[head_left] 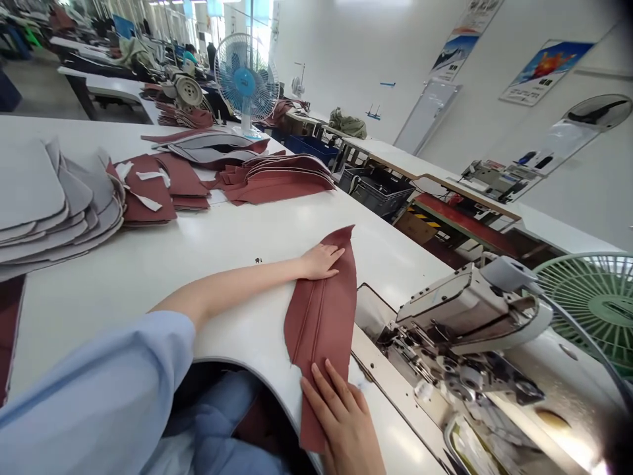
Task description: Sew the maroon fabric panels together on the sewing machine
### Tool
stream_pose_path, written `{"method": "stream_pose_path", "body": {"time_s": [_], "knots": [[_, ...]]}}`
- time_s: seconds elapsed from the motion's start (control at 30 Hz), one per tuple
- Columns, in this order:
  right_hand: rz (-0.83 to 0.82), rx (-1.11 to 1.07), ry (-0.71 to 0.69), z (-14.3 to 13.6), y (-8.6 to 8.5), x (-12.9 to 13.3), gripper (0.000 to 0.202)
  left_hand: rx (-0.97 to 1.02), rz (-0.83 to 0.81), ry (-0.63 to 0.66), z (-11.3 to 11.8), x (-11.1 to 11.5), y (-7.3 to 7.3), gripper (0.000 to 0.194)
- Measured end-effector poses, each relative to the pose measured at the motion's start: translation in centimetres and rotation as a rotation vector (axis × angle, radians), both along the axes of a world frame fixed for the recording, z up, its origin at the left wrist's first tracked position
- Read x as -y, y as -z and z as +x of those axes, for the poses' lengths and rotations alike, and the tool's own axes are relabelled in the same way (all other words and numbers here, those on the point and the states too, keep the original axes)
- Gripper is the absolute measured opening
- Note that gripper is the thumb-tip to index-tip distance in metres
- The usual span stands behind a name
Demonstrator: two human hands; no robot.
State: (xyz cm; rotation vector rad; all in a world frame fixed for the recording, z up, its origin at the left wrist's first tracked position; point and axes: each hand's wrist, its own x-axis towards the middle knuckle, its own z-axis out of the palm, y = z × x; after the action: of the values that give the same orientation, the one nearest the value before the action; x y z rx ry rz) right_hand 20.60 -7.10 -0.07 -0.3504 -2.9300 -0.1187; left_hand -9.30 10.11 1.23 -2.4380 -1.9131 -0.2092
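Note:
A long reddish-brown panel (pixel 329 310), which looks like leather or coated fabric, lies on the white table (pixel 237 237) with seam lines running along it. My left hand (pixel 320 262) rests on the panel's far end, fingers stretched out and pointing right. Flat on the near end is my right hand (pixel 341 415), its fingers spread and pointing away from me. Neither hand grips the panel; both press on it from above. Right of the panel stands an industrial sewing machine (pixel 465 310), its needle area close to the panel's right edge.
Stacked grey-backed panels (pixel 34 191) occupy the table's left side. Farther back are reddish-brown pieces (pixel 287 175) and a blue fan (pixel 246 82). A green fan (pixel 593 303) stands behind the sewing machine. Dark crates (pixel 378 188) sit beyond the table's far edge.

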Motion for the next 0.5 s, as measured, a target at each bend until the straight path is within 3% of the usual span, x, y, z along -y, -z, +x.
{"method": "stream_pose_path", "body": {"time_s": [0.13, 0.27, 0.4, 0.5], "knots": [[0.018, -0.031, -0.014, 0.0, 0.5, 0.0, 0.084, -0.044, -0.069, 0.051, -0.8, -1.1, 0.8, 0.078], [0.021, -0.055, -0.03, 0.1, 0.5, -0.1, 0.087, -0.082, -0.081, 0.004, -1.4, -2.1, 0.6, 0.088], [0.0, -0.062, 0.038, 0.3, 0.5, -0.3, 0.089, -0.104, 0.002, -0.019, -1.5, -1.7, -1.1, 0.068], [-0.041, -0.065, 0.049, 0.5, 0.4, -0.3, 0.09, -0.11, 0.098, 0.01, -3.2, 0.8, -3.3, 0.054]]}}
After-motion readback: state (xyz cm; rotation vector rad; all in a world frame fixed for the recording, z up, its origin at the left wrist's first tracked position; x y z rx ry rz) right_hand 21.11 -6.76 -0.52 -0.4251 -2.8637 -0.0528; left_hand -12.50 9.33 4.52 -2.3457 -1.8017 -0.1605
